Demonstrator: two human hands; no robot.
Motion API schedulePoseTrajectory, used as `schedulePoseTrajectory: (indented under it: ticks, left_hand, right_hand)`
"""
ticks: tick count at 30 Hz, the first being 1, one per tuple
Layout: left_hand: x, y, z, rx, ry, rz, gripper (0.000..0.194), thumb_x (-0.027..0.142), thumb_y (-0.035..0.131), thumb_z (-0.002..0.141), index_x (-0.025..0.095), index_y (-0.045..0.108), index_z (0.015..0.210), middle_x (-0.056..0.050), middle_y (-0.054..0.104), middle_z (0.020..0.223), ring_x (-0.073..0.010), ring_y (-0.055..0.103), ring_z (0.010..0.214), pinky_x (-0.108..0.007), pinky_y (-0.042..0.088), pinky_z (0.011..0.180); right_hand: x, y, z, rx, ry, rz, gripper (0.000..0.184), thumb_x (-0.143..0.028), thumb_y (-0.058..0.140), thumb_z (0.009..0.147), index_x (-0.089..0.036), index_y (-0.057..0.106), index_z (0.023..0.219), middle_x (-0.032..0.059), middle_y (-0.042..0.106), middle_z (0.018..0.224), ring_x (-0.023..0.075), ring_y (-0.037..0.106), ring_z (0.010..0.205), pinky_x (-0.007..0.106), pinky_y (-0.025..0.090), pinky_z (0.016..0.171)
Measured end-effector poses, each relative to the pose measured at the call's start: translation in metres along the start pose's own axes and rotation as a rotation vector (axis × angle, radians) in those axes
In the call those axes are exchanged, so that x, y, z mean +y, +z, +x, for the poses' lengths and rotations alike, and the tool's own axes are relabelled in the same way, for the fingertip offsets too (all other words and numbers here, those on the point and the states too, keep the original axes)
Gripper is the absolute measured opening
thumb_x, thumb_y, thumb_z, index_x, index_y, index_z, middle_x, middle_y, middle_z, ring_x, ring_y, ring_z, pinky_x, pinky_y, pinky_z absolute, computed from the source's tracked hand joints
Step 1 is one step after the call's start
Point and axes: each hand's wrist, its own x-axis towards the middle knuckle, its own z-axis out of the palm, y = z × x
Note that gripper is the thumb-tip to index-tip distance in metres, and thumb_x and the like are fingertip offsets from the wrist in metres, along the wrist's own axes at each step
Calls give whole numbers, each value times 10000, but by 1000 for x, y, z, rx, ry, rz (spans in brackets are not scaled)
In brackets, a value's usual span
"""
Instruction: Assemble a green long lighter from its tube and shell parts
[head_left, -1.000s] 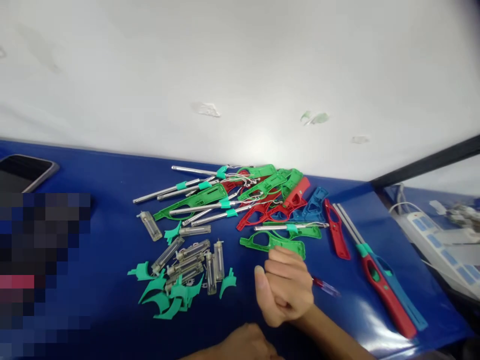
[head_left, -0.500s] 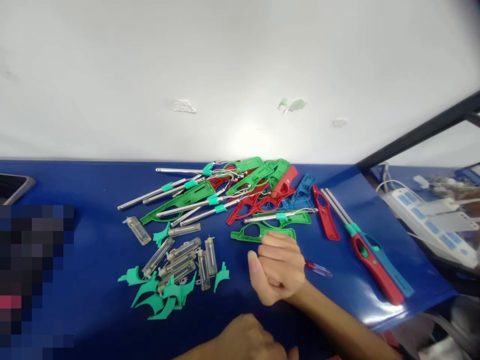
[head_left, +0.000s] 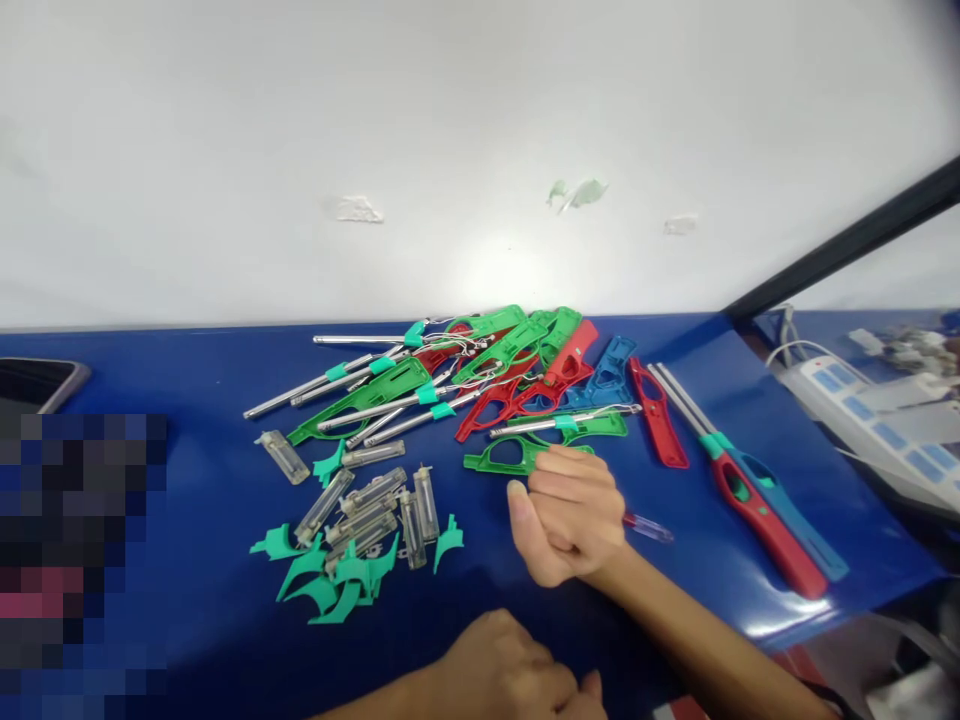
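Note:
My right hand [head_left: 570,515] is closed in a fist above the blue table, with nothing showing in it. Just beyond it lies a green handle shell [head_left: 501,458], partly covered by the hand. A screwdriver with a clear handle [head_left: 651,529] pokes out to the right of the wrist. My left hand [head_left: 510,668] is also curled into a fist, nearer to me at the bottom edge, and nothing shows in it. Left of my hands are several clear fuel tanks [head_left: 377,490] and a heap of teal curved triggers [head_left: 351,580].
Metal lighter tubes with wires [head_left: 390,408] and red, green and blue handle shells [head_left: 611,372] pile up near the white wall. Two long-necked lighters [head_left: 765,520] lie at right. Beyond the table edge is a power strip [head_left: 885,425]. A dark-screened device [head_left: 37,385] sits far left.
The view has shifted slightly, so the table items appear a little further right. Both fists keep the same shape, and no part on the table has visibly been moved.

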Motion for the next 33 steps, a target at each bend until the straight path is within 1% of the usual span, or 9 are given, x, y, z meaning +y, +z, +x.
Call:
schedulePoseTrajectory:
  ticks: [4,8,14,17,19,22,27,30,33]
  left_hand:
    - [-2,-1,6,-76,7,-25,214,177,736,1089,153,669,886,99,588,660,-50,481,460,-155,394,424]
    - [-2,-4,15,-134,-26,-48,203,160,715,1091,157,685,890,109,577,625,-45,415,414,-166,316,393]
    - [0,-10,23,-160,-57,-85,201,125,696,1080,165,707,884,114,591,593,-54,394,375,-200,228,366]
    - [-1,-12,23,-165,-56,-95,204,126,695,1079,163,710,879,114,591,590,-50,386,366,-205,211,365]
    - [-1,-13,23,-159,-55,-98,202,125,691,1080,162,710,883,114,582,585,-52,387,367,-203,221,367]
    - [-1,-12,21,-124,-62,-97,191,138,690,1089,158,708,900,109,591,603,-54,405,385,-193,274,379]
    - [2,-6,14,-66,-72,-88,203,152,710,1086,160,680,886,105,583,627,-62,455,437,-180,356,419]
    - [2,-3,12,-63,-70,-81,212,160,723,1081,163,671,875,100,585,644,-64,475,463,-179,385,442]
    - [2,-2,11,-78,-69,-76,207,209,740,1086,161,683,893,88,603,674,-66,502,493,-180,424,471]
  right_hand:
    - [0,-3,6,29,-12,28,220,-386,755,1099,-169,722,1110,-26,716,918,94,649,662,232,580,596]
    - [1,-4,10,28,-12,40,217,-374,755,1100,-171,708,1038,-56,667,834,74,582,592,209,532,549]
    - [3,-3,9,45,-18,37,266,-352,757,1101,-174,671,923,-102,567,705,52,470,499,186,451,486]
    - [4,-3,10,50,-5,34,296,-352,758,1101,-178,655,884,-109,547,680,51,456,487,186,442,480]
    - [4,-4,11,52,4,32,299,-364,754,1103,-178,658,890,-107,551,684,51,454,486,186,441,479]
    - [4,-5,11,39,8,24,271,-371,749,1106,-177,673,933,-98,571,714,53,463,500,188,447,484]
    - [5,-6,10,23,8,20,212,-367,749,1105,-172,705,1034,-59,661,828,68,564,580,199,513,534]
    - [6,-6,9,21,8,26,208,-368,750,1105,-171,712,1051,-54,675,839,69,581,585,199,525,535]
    - [6,-5,8,21,6,26,207,-372,752,1103,-171,718,1069,-44,693,866,76,608,609,207,546,552]
